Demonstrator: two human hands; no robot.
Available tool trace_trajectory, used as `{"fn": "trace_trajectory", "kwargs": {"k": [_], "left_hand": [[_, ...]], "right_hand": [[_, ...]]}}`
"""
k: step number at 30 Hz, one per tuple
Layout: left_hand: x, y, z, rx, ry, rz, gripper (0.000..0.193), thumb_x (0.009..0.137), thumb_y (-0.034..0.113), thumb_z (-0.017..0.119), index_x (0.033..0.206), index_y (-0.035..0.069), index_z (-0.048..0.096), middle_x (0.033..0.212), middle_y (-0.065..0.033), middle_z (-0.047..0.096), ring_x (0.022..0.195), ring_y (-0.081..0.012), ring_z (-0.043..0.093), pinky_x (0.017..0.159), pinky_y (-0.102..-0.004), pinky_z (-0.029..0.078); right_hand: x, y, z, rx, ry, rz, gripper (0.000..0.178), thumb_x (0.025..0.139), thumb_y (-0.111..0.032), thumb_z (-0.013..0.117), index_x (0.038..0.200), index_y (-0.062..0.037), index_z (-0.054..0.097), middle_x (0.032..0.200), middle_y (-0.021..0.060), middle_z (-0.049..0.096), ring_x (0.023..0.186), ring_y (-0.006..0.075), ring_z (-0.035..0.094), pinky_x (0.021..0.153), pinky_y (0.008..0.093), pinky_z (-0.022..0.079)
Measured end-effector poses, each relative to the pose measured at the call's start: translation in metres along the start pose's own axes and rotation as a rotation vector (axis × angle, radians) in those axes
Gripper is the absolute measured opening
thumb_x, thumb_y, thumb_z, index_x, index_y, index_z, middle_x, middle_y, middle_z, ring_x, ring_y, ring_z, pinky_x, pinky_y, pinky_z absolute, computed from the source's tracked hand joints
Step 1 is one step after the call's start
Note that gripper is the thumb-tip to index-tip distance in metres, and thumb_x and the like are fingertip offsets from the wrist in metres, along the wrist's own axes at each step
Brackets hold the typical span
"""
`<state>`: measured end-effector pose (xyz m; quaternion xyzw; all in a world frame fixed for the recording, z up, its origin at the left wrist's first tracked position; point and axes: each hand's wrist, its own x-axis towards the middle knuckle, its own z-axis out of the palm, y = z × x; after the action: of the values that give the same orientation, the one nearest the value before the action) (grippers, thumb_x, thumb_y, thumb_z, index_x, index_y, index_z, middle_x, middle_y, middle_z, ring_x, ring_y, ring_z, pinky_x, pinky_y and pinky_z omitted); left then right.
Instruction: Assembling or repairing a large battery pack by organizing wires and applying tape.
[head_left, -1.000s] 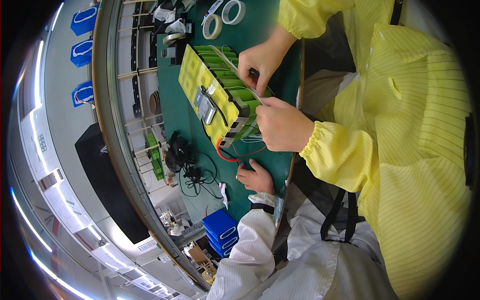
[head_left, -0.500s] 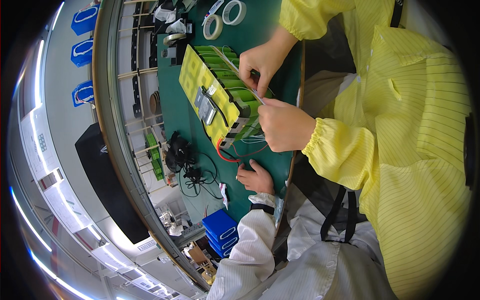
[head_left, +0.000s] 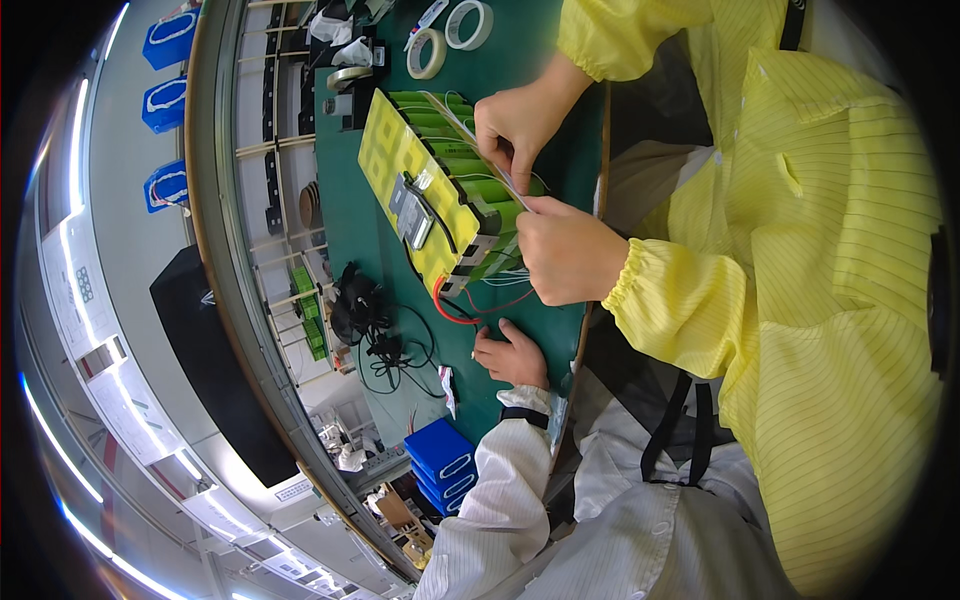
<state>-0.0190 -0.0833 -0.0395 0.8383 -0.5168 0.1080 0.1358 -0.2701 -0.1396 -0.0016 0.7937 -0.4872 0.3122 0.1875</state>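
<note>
Battery pack on the green mat, 3 hands around it, 1 of them the wearer's.

The pack of green cells lies flat under a yellow insulating sheet, tilted toward the mat's near edge, probably so its leads stay within reach. Its red wire loops out just beside the wearer's left hand, which rests on the mat, fingers loosely curled and holding nothing; the right hand is out of view. A co-worker in yellow sleeves pinches a thin pale strip taut over the cells, upper hand and lower hand both closed on it. 2 tape rolls sit beyond. Against 1 second ago, little differs: the left hand lies in the same spot, and the co-worker's lower hand has edged slightly along the strip.
</note>
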Motion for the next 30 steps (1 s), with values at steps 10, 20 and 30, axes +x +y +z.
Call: {"fn": "trace_trajectory", "kwargs": {"k": [10, 20, 30], "left_hand": [[-0.003, 0.005, 0.007, 0.01, -0.004, 0.028, 0.047, 0.097, 0.047, 0.055, 0.123, 0.009, 0.053, 0.128, -0.0169, 0.053, 0.119, -0.0399, 0.053, 0.098, -0.0507, 0.04], [-0.004, 0.001, 0.002, 0.01, -0.01, 0.006, 0.047, 0.097, 0.047, 0.055, 0.124, 0.008, 0.052, 0.129, -0.0175, 0.052, 0.119, -0.0404, 0.052, 0.099, -0.0508, 0.04], [0.003, 0.001, 0.004, 0.002, 0.013, 0.013, 0.048, 0.096, 0.045, 0.057, 0.125, 0.007, 0.052, 0.128, -0.019, 0.053, 0.119, -0.0411, 0.051, 0.098, -0.0519, 0.04]], "right_hand": [[-0.007, 0.009, -0.012, -0.07, -0.008, 0.014, 0.046, 0.092, -0.043, 0.062, 0.056, -0.0167, 0.052, 0.053, 0.0, 0.055, 0.048, 0.0174, 0.056, 0.044, 0.033, 0.041], [-0.002, 0.004, -0.015, -0.21, -0.013, -0.047, 0.044, 0.089, -0.042, 0.066, 0.055, -0.0163, 0.054, 0.052, -0.0009, 0.055, 0.048, 0.0171, 0.055, 0.044, 0.0336, 0.04], [-0.001, 0.0, -0.013, -0.24, -0.005, -0.042, 0.04, 0.091, -0.036, 0.065, 0.059, -0.0151, 0.056, 0.057, -0.0025, 0.057, 0.054, 0.0159, 0.058, 0.049, 0.0314, 0.042]]}}
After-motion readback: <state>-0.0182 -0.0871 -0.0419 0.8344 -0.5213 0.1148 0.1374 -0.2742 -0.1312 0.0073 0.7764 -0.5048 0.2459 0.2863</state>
